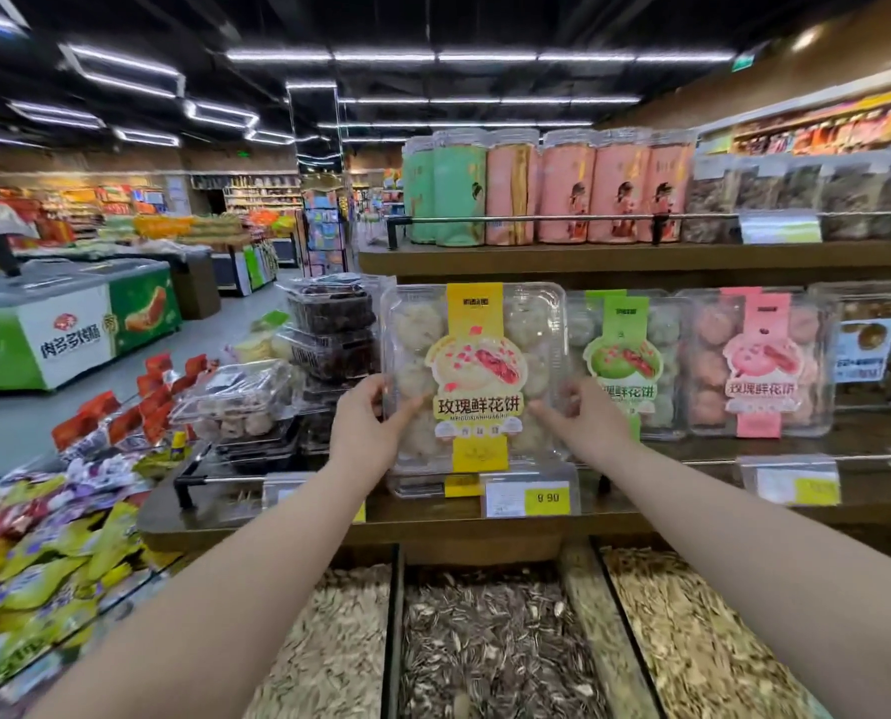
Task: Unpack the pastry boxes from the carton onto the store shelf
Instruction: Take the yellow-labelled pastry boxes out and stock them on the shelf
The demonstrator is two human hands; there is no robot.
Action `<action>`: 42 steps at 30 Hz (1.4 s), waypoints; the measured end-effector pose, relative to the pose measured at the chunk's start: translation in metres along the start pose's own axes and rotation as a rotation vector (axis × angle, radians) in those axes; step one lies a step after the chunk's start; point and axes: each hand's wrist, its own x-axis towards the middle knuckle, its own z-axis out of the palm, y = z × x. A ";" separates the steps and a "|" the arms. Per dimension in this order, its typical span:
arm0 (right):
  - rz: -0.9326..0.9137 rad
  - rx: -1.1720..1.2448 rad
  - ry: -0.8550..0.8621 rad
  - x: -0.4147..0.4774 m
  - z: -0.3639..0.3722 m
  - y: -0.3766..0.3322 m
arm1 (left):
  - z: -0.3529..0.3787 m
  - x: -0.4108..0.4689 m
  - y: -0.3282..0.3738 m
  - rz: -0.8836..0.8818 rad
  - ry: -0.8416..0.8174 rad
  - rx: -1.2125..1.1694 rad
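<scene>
A clear plastic pastry box with a yellow label (477, 324) stands upright on the wooden shelf (666, 503), at the left end of a row. My left hand (368, 430) grips its left edge and my right hand (583, 425) grips its right edge, thumbs on the front. To its right stand a green-label pastry box (622, 355) and a pink-label pastry box (759, 363), also upright. A yellow price tag (531, 498) reading 9.90 sits on the shelf rail below the held box. No carton is in view.
Stacked clear trays of dark pastries (329, 324) stand left of the held box. The shelf above holds green and pink canisters (547, 192). Open bins of seeds (490, 646) lie below my arms. Packaged snacks (54, 537) pile at the left. A green freezer (70, 324) stands across the aisle.
</scene>
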 end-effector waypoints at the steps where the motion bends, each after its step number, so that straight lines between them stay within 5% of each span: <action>1: 0.024 0.053 0.010 0.000 0.001 0.003 | 0.002 -0.003 -0.001 -0.011 0.023 -0.021; 7: 0.104 -0.002 -0.165 -0.002 0.000 0.009 | 0.001 -0.006 -0.010 -0.099 0.034 0.040; 18: 0.066 0.025 -0.016 0.009 0.011 0.008 | 0.015 0.016 -0.012 0.020 0.106 0.321; 32: 0.067 -0.215 -0.184 -0.016 -0.006 0.003 | -0.001 -0.018 0.000 -0.072 0.113 0.319; 36: 0.026 -0.227 -0.198 -0.073 -0.037 -0.016 | -0.001 -0.045 0.032 0.046 -0.133 0.266; 42: 0.204 -0.227 -0.192 -0.194 -0.061 0.002 | 0.036 -0.149 0.052 0.133 -0.507 0.067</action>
